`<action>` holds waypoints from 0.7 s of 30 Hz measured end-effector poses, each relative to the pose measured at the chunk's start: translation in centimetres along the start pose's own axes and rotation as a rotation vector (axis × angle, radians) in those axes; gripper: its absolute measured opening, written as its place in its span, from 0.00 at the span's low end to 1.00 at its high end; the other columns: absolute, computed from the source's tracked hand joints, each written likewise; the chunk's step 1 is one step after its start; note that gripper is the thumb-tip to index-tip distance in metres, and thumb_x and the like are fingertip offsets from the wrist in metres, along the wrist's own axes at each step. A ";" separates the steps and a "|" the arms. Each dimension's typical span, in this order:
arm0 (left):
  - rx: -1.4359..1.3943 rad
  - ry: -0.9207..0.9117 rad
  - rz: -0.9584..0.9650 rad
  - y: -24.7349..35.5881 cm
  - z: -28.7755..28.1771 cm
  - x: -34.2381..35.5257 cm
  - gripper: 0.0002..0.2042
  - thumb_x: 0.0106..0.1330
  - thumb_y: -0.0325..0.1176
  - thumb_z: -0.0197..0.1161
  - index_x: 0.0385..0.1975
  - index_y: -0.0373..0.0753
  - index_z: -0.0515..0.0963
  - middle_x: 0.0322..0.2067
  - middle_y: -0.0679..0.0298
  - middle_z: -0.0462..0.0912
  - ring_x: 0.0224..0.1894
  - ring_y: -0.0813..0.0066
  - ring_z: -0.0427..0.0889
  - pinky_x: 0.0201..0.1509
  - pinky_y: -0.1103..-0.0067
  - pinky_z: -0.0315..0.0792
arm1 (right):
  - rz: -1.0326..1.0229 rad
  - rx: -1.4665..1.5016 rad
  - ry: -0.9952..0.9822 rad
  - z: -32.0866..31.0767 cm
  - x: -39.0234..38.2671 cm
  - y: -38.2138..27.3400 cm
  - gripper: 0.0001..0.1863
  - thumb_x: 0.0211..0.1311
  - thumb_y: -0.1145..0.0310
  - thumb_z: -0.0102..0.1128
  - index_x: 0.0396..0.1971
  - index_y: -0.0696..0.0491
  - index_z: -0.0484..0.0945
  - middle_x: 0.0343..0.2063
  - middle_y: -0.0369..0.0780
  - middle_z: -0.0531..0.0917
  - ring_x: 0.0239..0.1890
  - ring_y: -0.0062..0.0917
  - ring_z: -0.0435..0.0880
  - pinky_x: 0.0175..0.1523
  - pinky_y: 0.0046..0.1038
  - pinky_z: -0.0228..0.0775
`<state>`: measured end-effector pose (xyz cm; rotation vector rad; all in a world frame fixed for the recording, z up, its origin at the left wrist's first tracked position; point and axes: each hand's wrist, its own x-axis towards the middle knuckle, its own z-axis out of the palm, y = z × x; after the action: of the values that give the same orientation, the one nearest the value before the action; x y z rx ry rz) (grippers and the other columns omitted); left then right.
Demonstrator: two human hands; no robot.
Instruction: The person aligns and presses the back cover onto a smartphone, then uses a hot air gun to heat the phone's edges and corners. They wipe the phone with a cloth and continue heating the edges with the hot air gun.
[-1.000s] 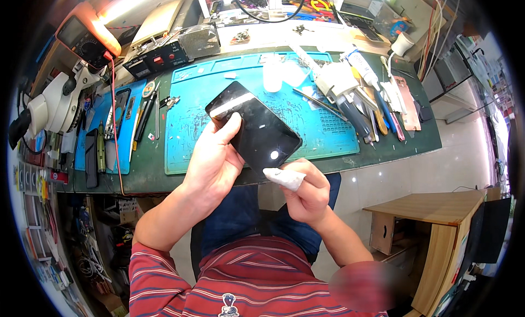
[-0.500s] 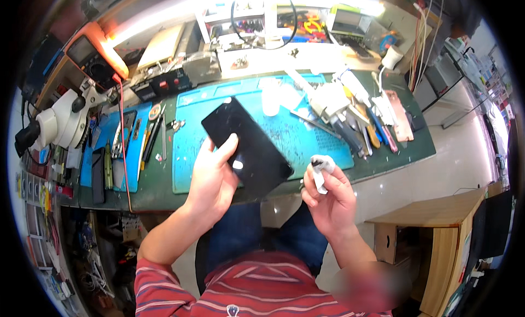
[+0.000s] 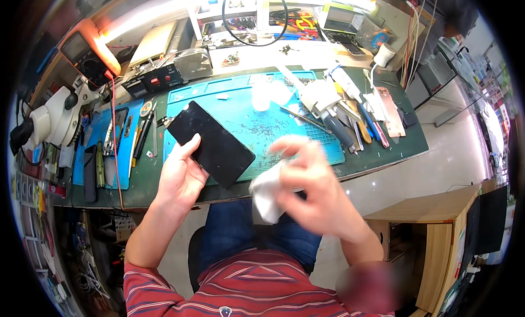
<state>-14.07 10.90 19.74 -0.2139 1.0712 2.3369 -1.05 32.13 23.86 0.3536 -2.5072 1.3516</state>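
A black phone point(image 3: 210, 144), its dark glass face tilted up, is held over the front edge of the mat by my left hand point(image 3: 186, 172). My left thumb presses on the face and the fingers go underneath. To the right of it, nearer my body, my right hand point(image 3: 311, 188) grips a crumpled white tissue point(image 3: 267, 196) on its thumb side. Motion smears this hand and the tissue. Small pale specks show on the phone's glass. Beneath lies a blue repair mat point(image 3: 183, 106) on the green bench.
At right on the bench lie a hot-glue-gun-like white tool point(image 3: 322, 101), several hand tools and a pink phone back point(image 3: 391, 112). A white round container point(image 3: 261, 98) stands on the mat. An orange multimeter point(image 3: 90, 54), a microscope point(image 3: 54, 117) and a small blue mat point(image 3: 123, 169) are at left.
My right hand has swung left toward the phone, and the tissue now hangs out larger from its fingers. My left hand and the phone have shifted slightly left, the phone turning somewhat.
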 end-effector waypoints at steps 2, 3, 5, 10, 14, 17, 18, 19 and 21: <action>0.018 -0.041 0.007 0.2 0.4 -0.5 0.14 0.69 0.28 0.52 0.54 0.43 0.66 0.51 0.64 0.75 0.54 0.68 0.75 0.60 0.67 0.70 | 0.074 -0.273 0.117 -1.0 0.1 1.3 0.12 0.53 0.76 0.62 0.38 0.51 0.84 0.41 0.38 0.69 0.44 0.28 0.65 0.47 0.26 0.64; 0.038 -0.020 -0.018 0.0 0.5 -1.0 0.15 0.69 0.28 0.52 0.55 0.43 0.65 0.51 0.64 0.75 0.54 0.70 0.76 0.58 0.68 0.72 | 0.080 -0.193 0.093 -1.3 -0.3 2.3 0.10 0.56 0.76 0.61 0.38 0.53 0.84 0.37 0.36 0.69 0.39 0.24 0.66 0.41 0.23 0.62; 0.042 -0.072 -0.072 0.1 0.6 -1.0 0.15 0.69 0.28 0.52 0.54 0.42 0.66 0.50 0.64 0.76 0.52 0.70 0.77 0.57 0.68 0.73 | 0.288 0.062 0.042 -1.9 -0.5 2.7 0.08 0.59 0.76 0.59 0.38 0.56 0.83 0.34 0.35 0.70 0.34 0.19 0.67 0.37 0.20 0.60; 0.174 -0.197 -0.289 0.7 1.0 -0.8 0.13 0.68 0.28 0.54 0.52 0.39 0.68 0.45 0.61 0.79 0.47 0.70 0.81 0.52 0.72 0.76 | 0.312 0.244 0.011 -2.7 -0.8 4.9 0.10 0.60 0.77 0.55 0.40 0.59 0.80 0.35 0.37 0.79 0.35 0.16 0.75 0.38 0.20 0.67; 0.549 -0.228 -0.298 1.8 1.0 0.4 0.18 0.64 0.28 0.59 0.54 0.36 0.67 0.45 0.62 0.78 0.46 0.74 0.80 0.51 0.77 0.75 | 0.428 0.049 -0.029 -4.4 -0.1 5.4 0.10 0.60 0.77 0.53 0.40 0.58 0.80 0.28 0.40 0.81 0.30 0.18 0.78 0.36 0.23 0.70; 0.798 -0.248 -0.197 2.7 0.9 1.6 0.21 0.60 0.26 0.63 0.54 0.33 0.68 0.48 0.64 0.77 0.49 0.78 0.76 0.53 0.80 0.70 | 0.484 -0.050 -0.113 -5.0 1.8 3.6 0.13 0.63 0.76 0.52 0.45 0.58 0.79 0.24 0.35 0.79 0.26 0.16 0.75 0.33 0.20 0.68; 0.846 -0.277 -0.176 2.9 1.0 1.8 0.22 0.60 0.26 0.63 0.54 0.33 0.68 0.48 0.64 0.77 0.50 0.79 0.75 0.53 0.81 0.70 | 0.501 -0.063 -0.134 -4.8 2.6 2.7 0.14 0.62 0.75 0.52 0.46 0.56 0.79 0.23 0.37 0.80 0.25 0.17 0.76 0.33 0.22 0.69; 0.893 -0.307 -0.155 3.2 1.1 2.2 0.22 0.59 0.26 0.63 0.54 0.32 0.68 0.48 0.64 0.77 0.50 0.80 0.74 0.53 0.81 0.69 | 0.518 -0.077 -0.156 -4.7 3.1 2.3 0.15 0.60 0.75 0.52 0.47 0.54 0.79 0.23 0.40 0.80 0.24 0.18 0.78 0.33 0.24 0.70; 1.273 -0.363 -0.051 3.8 -0.1 3.9 0.20 0.58 0.30 0.65 0.49 0.30 0.72 0.41 0.63 0.80 0.42 0.79 0.78 0.47 0.80 0.73 | 0.481 0.145 -0.234 -4.6 3.3 3.5 0.16 0.62 0.74 0.52 0.49 0.56 0.77 0.26 0.36 0.81 0.26 0.15 0.76 0.33 0.21 0.69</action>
<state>-19.36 10.48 20.76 0.6167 2.0182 1.1824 -4.75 37.60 24.68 -0.0819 -2.8135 1.7624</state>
